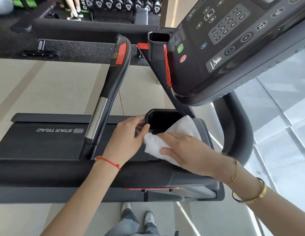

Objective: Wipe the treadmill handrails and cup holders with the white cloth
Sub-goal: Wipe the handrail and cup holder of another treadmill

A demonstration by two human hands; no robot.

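While the white cloth [184, 124] is pressed under the flat right hand [185, 150], the cup holder [162, 111] is pinched at its rim by the left hand [126, 137]. Its bottom may be left unwiped.

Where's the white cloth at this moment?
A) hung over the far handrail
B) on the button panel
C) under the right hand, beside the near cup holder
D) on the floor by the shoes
C: the white cloth lies under the right hand, beside the cup holder whose rim the left hand grips.
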